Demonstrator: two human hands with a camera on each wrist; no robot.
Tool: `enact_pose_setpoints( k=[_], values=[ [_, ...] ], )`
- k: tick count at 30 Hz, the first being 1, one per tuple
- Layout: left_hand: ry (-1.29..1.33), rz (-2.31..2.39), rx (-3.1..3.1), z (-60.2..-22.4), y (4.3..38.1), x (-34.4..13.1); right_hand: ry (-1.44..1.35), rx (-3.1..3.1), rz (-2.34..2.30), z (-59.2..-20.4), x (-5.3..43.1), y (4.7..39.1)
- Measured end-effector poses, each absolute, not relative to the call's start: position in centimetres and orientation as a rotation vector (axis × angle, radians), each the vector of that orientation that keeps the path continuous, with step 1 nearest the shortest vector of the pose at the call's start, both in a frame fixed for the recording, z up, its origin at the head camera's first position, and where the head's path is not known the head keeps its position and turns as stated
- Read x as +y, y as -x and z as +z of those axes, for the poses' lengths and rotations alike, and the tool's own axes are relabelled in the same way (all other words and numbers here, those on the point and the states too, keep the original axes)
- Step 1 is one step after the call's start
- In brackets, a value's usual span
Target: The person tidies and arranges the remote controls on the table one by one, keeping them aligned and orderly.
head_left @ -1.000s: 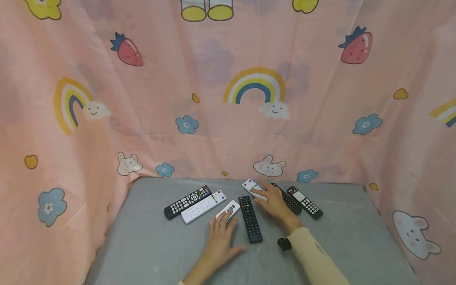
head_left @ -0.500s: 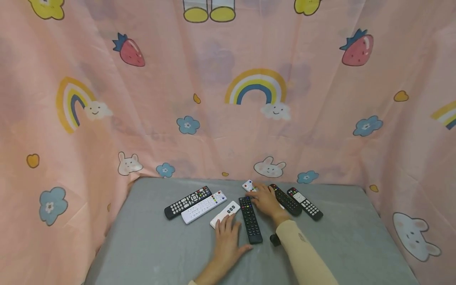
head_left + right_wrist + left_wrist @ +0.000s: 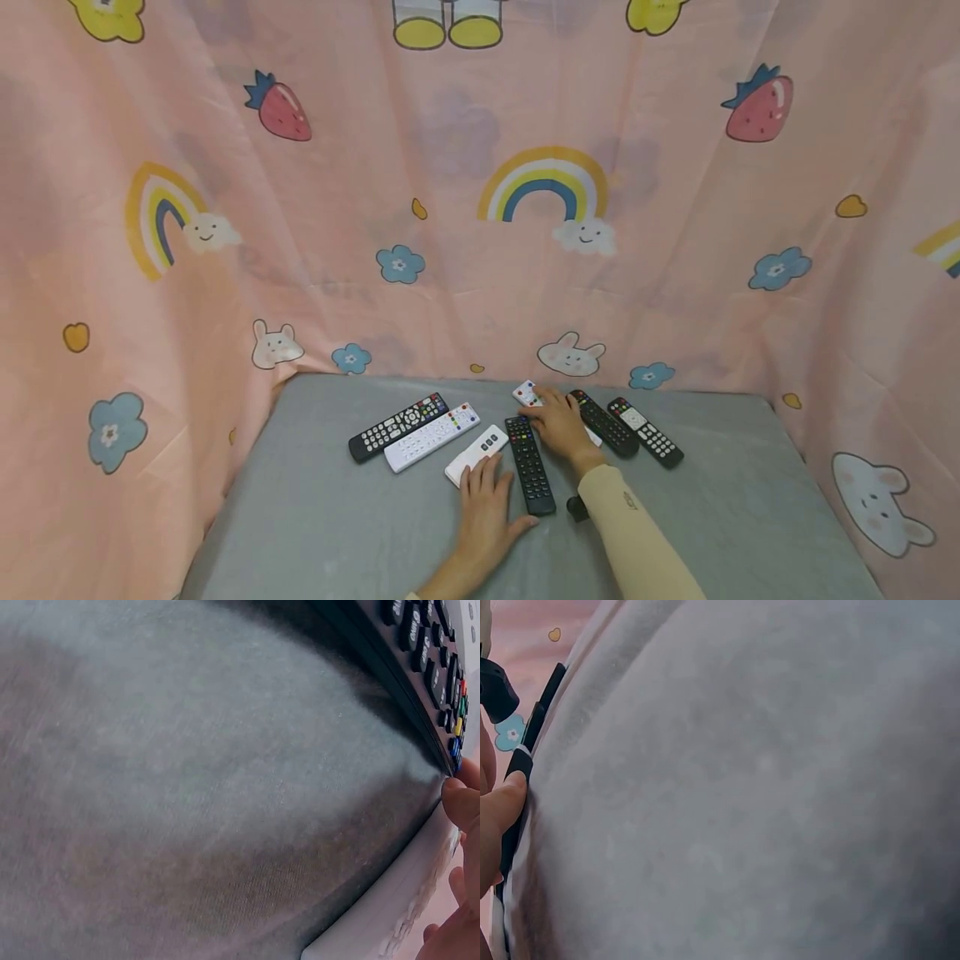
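Arranging seemed the step in hand.
The left hand [image 3: 483,504], loosely spread, touched the nearer white remote [image 3: 474,451]; a black remote [image 3: 530,467] lay between hands; the right hand [image 3: 560,423] covered the farther white remote [image 3: 526,393], grip unclear; sliding it probably called for steadiness.

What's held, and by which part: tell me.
Left hand: at near end of small white remote, no grip visible. Right hand: over middle of far white remote; grip can't be told.
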State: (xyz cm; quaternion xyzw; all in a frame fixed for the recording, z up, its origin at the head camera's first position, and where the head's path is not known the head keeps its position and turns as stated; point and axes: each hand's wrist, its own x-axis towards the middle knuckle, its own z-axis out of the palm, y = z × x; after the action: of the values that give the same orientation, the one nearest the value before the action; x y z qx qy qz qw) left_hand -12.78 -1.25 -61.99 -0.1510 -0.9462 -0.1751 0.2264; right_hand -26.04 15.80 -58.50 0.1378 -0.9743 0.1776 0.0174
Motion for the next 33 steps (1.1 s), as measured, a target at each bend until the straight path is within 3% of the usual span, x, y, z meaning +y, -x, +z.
enact_pose_setpoints(
  k=[33],
  values=[
    [0.439, -0.53, -2.627, -62.6, 12.2, -1.1, -0.472, -3.134, 0.641, -57.9, 16.5, 26.4]
  ],
)
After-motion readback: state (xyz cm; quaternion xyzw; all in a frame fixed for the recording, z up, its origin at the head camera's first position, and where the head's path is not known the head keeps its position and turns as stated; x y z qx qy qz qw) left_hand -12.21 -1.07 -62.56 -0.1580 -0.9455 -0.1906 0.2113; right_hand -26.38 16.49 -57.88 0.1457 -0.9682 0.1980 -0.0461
